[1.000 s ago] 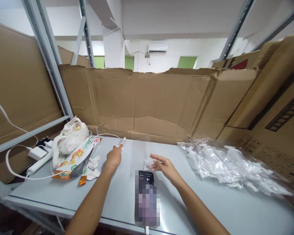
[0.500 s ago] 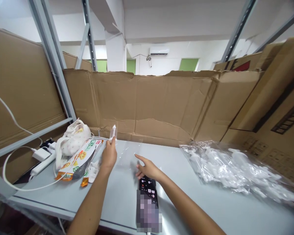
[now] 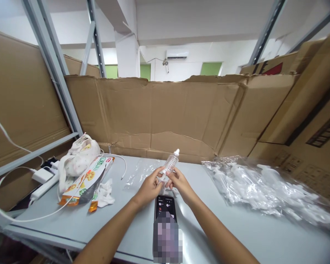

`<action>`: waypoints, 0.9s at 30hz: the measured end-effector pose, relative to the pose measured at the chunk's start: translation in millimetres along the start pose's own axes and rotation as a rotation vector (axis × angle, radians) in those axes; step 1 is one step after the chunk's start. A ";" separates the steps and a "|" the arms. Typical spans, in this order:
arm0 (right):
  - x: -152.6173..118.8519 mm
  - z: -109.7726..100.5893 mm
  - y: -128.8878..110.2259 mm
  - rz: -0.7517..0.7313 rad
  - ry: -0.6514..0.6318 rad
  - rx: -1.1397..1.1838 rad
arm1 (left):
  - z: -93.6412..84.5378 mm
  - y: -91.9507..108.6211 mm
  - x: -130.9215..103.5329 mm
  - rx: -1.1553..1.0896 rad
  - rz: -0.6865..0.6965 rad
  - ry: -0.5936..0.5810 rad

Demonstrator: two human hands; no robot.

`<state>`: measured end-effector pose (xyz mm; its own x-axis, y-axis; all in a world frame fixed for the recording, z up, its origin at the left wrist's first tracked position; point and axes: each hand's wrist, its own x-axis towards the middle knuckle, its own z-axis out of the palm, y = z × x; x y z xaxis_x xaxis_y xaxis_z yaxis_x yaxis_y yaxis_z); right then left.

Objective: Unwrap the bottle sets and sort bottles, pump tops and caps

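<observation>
Both hands meet above the top end of a phone (image 3: 165, 209) lying on the table. Between them is a clear ribbed plastic piece with a white pointed tip (image 3: 171, 161), tilted up to the right. My left hand (image 3: 151, 186) is closed around its lower left side. The fingers of my right hand (image 3: 180, 183) pinch it from the right. White parts show below the fingers, partly hidden. A flat clear plastic bag (image 3: 139, 175) lies just left of the hands.
Bagged white plastic parts (image 3: 258, 187) lie at the right. On the left are a white cloth bag (image 3: 81, 157), an orange and white snack packet (image 3: 86, 179), crumpled tissue (image 3: 106, 193), a power strip (image 3: 45, 187) and cables. Cardboard (image 3: 181, 113) stands behind.
My left hand has moved right and down with the clear piece, away from the cardboard. My right hand, open before, has closed on the piece. The view has shifted slightly.
</observation>
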<state>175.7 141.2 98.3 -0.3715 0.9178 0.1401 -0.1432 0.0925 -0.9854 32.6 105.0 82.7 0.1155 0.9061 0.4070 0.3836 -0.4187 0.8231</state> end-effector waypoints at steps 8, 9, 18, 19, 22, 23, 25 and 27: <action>-12.8 -37.0 5.6 0.022 0.214 0.273 | 7.6 -4.2 -3.8 -0.140 0.001 -0.013; -13.5 -40.0 3.8 0.025 0.222 0.299 | 7.7 -5.0 -3.6 -0.137 -0.009 0.010; -34.0 -38.9 -12.8 0.182 -0.211 0.383 | 4.2 2.6 -5.3 0.513 0.247 0.025; -35.1 -38.1 -12.2 0.202 -0.233 0.379 | 4.3 3.7 -5.6 0.536 0.262 0.020; -35.9 -37.1 -9.1 0.260 -0.239 0.335 | 4.6 6.4 -6.1 0.544 0.258 0.034; -35.9 -36.7 -8.0 0.269 -0.233 0.317 | 4.7 7.3 -6.3 0.529 0.247 0.032; -36.4 -35.0 -6.1 0.245 -0.226 0.310 | 5.2 8.9 -6.6 0.458 0.207 0.015; -37.8 -32.1 -4.0 0.187 -0.231 0.341 | 6.1 10.4 -7.2 0.332 0.132 -0.005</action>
<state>219.7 118.5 93.8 -0.6093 0.7927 0.0187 -0.3340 -0.2351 -0.9128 41.3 94.5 85.9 0.1877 0.8462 0.4988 0.6415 -0.4901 0.5901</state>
